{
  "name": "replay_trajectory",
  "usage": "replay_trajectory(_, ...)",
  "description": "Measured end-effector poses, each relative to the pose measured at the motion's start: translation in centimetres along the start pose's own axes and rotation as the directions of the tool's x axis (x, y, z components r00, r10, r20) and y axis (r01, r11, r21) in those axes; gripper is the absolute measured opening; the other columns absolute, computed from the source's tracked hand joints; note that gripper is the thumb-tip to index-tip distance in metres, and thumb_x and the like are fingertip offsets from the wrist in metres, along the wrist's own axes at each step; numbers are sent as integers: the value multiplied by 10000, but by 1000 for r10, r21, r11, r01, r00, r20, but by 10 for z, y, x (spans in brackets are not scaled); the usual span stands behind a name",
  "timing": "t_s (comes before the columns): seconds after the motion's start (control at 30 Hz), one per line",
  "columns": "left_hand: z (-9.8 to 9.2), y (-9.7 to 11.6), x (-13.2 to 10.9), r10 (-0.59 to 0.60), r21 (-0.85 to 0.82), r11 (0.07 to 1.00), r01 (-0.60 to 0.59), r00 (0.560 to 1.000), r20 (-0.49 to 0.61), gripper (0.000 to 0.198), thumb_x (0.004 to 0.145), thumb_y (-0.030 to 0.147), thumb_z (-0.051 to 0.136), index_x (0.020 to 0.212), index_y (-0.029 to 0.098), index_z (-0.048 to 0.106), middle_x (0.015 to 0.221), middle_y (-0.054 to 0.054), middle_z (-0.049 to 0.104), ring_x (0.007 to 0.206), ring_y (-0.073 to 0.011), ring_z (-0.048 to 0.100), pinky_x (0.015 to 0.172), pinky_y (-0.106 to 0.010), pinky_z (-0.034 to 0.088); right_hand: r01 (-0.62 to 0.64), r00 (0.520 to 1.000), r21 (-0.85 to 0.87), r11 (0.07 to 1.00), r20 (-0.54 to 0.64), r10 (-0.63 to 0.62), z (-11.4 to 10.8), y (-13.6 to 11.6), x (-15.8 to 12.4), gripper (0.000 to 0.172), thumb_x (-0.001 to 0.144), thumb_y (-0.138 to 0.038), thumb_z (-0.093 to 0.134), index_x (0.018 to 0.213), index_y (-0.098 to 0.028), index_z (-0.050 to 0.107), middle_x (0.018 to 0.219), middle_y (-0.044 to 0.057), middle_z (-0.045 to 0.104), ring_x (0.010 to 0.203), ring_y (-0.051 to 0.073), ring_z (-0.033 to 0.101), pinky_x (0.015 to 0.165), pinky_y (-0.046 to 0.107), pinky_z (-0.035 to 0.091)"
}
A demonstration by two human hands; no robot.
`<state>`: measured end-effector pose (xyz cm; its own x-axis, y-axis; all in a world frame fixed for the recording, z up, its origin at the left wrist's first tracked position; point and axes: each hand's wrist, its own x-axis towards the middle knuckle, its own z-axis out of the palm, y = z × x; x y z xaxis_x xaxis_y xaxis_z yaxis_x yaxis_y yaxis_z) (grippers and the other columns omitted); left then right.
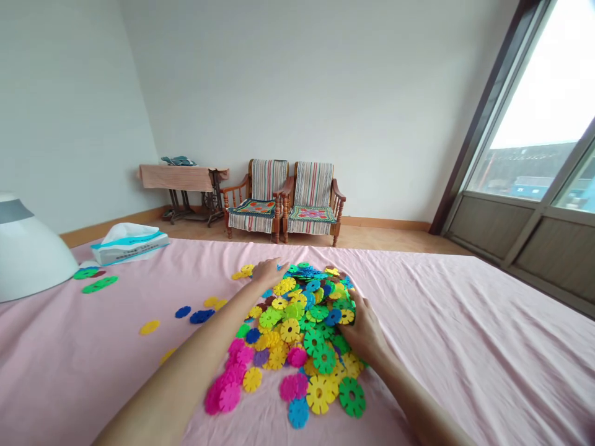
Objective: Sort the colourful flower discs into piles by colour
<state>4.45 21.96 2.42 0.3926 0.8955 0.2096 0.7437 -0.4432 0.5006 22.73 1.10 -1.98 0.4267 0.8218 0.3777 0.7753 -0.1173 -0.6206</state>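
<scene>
A heap of flat, notched plastic snowflake discs (290, 330) in yellow, green, blue, pink and other colours lies on the pink cloth. My left hand (268, 272) rests at the far left edge of the heap, fingers stretched out towards the right. At the heap's right side is my right hand (365, 322), its thumb and fingers apart against the outer discs. Neither hand visibly grips a disc. Pink discs (230, 396) spread out at the near left of the heap, and a green disc (352, 397) lies at its near right.
Loose blue discs (202, 316) and a yellow disc (149, 327) lie left of my left forearm. Farther left are green discs (100, 284), a tissue pack (131, 243) and a white rounded object (32, 254). Two wooden armchairs (311, 214) stand beyond the pink cloth (465, 322).
</scene>
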Motion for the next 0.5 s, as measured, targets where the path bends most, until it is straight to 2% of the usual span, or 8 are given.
replay_trajectory(0.07,1,-11,7,-38,83,996,36,999,15,491,850,560,444,1150,214,623,1241,-131,618,1196,-363,501,998,-535,328,-24,999,-67,997,30,26,-1,0,-1,715,686,-291,561,1356,-123,377,1212,152,552,1099,305,539,899,390,434)
replay_trajectory(0.17,9,-11,7,-11,160,987,2,999,53,473,856,584,407,1128,279,645,1229,-90,625,1166,-347,515,981,-512,338,-56,994,-198,979,82,74,-4,0,0,758,703,-391,570,1377,-109,366,1228,166,557,1100,361,519,902,455,406)
replay_trajectory(0.3,24,11,-15,88,198,975,-102,993,76,461,882,568,360,1195,341,613,1260,-63,597,1156,-344,502,963,-517,337,-39,993,-237,971,103,65,-4,4,2,790,689,-417,595,1379,-112,362,1218,169,575,1081,365,533,883,458,405)
replay_trajectory(0.37,30,26,-29,143,188,970,-156,986,80,450,902,548,338,1220,354,592,1268,-46,592,1159,-326,501,966,-505,343,-11,996,-191,982,89,28,-1,7,4,785,694,-402,596,1379,-105,350,1217,171,576,1083,341,544,888,436,413)
replay_trajectory(0.5,32,55,-53,238,126,961,-247,967,88,469,939,512,295,1253,302,572,1258,-56,602,1156,-287,519,977,-461,375,0,999,-60,998,49,3,4,11,5,722,709,-321,569,1358,-85,356,1168,170,596,1065,297,575,896,393,442)
